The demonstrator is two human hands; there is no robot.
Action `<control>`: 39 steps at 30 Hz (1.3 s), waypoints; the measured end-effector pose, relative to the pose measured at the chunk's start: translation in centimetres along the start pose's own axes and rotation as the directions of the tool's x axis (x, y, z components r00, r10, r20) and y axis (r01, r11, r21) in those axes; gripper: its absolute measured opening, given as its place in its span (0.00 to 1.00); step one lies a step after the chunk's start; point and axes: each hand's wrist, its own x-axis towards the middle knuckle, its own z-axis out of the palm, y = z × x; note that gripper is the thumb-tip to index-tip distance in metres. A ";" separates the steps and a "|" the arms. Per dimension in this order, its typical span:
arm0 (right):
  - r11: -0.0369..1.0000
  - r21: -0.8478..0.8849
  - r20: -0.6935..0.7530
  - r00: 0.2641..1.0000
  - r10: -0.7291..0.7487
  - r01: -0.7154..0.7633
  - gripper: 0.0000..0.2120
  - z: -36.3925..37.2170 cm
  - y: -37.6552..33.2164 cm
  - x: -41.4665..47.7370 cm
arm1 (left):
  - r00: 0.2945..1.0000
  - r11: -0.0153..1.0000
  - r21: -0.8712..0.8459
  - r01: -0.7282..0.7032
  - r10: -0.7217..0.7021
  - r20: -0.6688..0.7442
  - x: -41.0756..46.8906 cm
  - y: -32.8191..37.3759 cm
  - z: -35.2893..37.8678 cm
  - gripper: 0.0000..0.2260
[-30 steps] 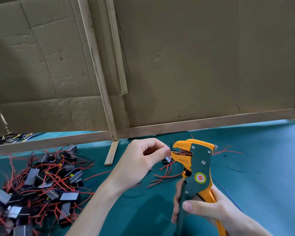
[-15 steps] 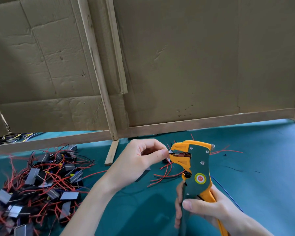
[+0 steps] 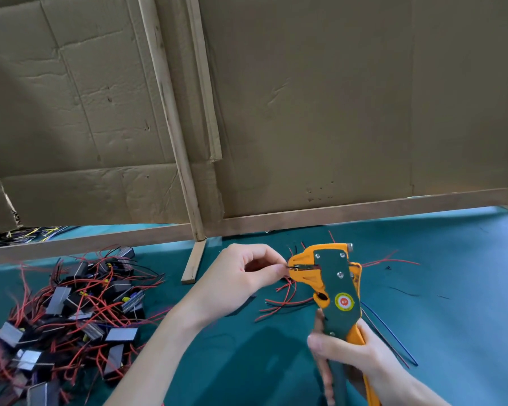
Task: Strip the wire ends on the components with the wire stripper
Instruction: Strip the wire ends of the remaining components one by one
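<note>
My right hand (image 3: 352, 358) grips the handles of an orange and dark green wire stripper (image 3: 332, 291), held upright over the green table with its jaws pointing left. My left hand (image 3: 241, 279) pinches a thin wire end between thumb and forefinger and holds it in the stripper's jaws (image 3: 298, 268). Loose red and dark wires (image 3: 279, 303) hang and lie below the jaws; the component they belong to is mostly hidden behind my left hand. A pile of dark block-shaped components with red wires (image 3: 71, 312) lies at the left.
A green mat (image 3: 452, 317) covers the table. A cardboard screen in a wooden frame (image 3: 335, 212) stands across the back. A short wooden strip (image 3: 194, 265) lies by its post. Stray red wires (image 3: 390, 262) and a blue wire (image 3: 390, 335) lie right of the stripper.
The stripper's jaws have closed on the wire end and the handles are squeezed together. The tool has shifted slightly left and down. My left hand stays pinched at the jaws.
</note>
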 end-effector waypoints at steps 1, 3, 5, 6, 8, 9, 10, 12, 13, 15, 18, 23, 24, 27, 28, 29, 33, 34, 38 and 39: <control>0.999 0.041 0.086 0.996 0.013 -0.016 0.21 -0.1 -0.5 0.0 | 1.000 1.000 0.000 0.011 -0.011 -0.015 0.0 -0.1 0.0 0.06; 0.991 0.127 0.204 0.979 0.006 -0.033 0.16 -0.2 -1.1 0.1 | 0.997 1.000 -0.007 0.009 -0.009 -0.075 0.1 -0.3 -0.4 0.06; 0.981 0.193 0.263 0.964 -0.028 -0.024 0.14 -0.3 -1.1 0.1 | 0.988 1.000 -0.010 -0.005 0.003 -0.155 0.3 -0.6 -0.9 0.06; 0.977 0.211 0.271 0.961 -0.043 -0.016 0.14 -0.4 -1.1 0.1 | 0.982 1.000 -0.015 -0.007 0.004 -0.189 0.3 -0.8 -1.2 0.06; 0.976 0.217 0.254 0.966 -0.050 -0.006 0.14 -0.6 -1.1 0.1 | 0.975 0.997 -0.072 -0.026 0.009 -0.222 0.3 -1.0 -1.4 0.09; 0.977 0.211 0.239 0.970 -0.043 -0.009 0.15 -0.6 -1.1 0.1 | 0.973 0.993 -0.109 -0.038 0.012 -0.229 0.3 -0.9 -1.4 0.10; 0.980 0.201 0.225 0.974 -0.031 -0.015 0.16 -0.6 -1.1 0.1 | 0.972 0.990 -0.136 -0.049 0.016 -0.233 0.3 -0.9 -1.3 0.10; 0.986 0.164 0.217 0.976 -0.001 -0.035 0.16 -0.5 -1.0 0.1 | 0.970 0.986 -0.147 -0.075 0.038 -0.240 0.3 -0.8 -1.0 0.11; 0.989 0.144 0.224 0.974 0.010 -0.044 0.15 -0.4 -1.0 0.1 | 0.969 0.985 -0.144 -0.090 0.054 -0.241 0.4 -0.7 -0.8 0.11; 0.992 0.121 0.241 0.970 0.018 -0.048 0.13 -0.2 -1.0 0.1 | 0.966 0.978 -0.157 -0.137 0.097 -0.242 0.4 -0.7 -0.5 0.10; 0.992 0.113 0.242 0.970 0.018 -0.047 0.13 -0.1 -1.2 0.1 | 0.966 0.968 -0.187 -0.169 0.125 -0.225 0.6 -0.9 0.2 0.10; 0.983 0.181 0.182 0.983 0.006 -0.039 0.17 -0.4 -1.1 0.4 | 0.965 0.977 -0.194 -0.087 0.034 -0.262 1.3 -3.3 1.6 0.11; 0.978 0.203 0.165 0.986 0.003 -0.037 0.18 -0.5 -1.1 0.4 | 0.962 0.976 -0.206 -0.064 0.005 -0.274 1.3 -4.0 2.0 0.12; 0.972 0.233 0.103 0.995 0.004 -0.028 0.20 -0.7 -1.3 0.5 | 0.958 0.976 -0.219 -0.013 -0.051 -0.281 1.4 -5.9 3.2 0.12; 0.971 0.238 0.088 0.996 0.003 -0.024 0.20 -0.8 -1.3 0.5 | 0.960 0.975 -0.221 0.001 -0.063 -0.271 1.4 -6.5 3.6 0.11; 0.970 0.242 0.074 0.997 0.000 -0.018 0.18 -0.8 -1.4 0.5 | 0.965 0.975 -0.220 0.017 -0.074 -0.253 1.4 -7.0 4.0 0.11; 0.971 0.240 0.040 0.999 -0.015 0.005 0.13 -0.8 -1.5 0.5 | 0.977 0.984 -0.168 0.063 -0.096 -0.191 1.4 -7.9 5.1 0.12; 0.970 0.243 0.035 0.999 -0.016 0.008 0.14 -0.8 -1.5 0.6 | 0.973 0.987 -0.153 0.046 -0.079 -0.215 1.3 -7.9 5.3 0.14; 0.969 0.246 0.031 0.999 -0.018 0.010 0.14 -0.9 -1.5 0.6 | 0.950 0.991 -0.113 -0.074 0.036 -0.312 1.0 -8.2 6.1 0.19; 0.969 0.245 0.029 0.999 -0.017 0.009 0.14 -0.9 -1.4 0.6 | 0.944 0.989 -0.117 -0.088 0.046 -0.325 0.9 -8.3 6.3 0.17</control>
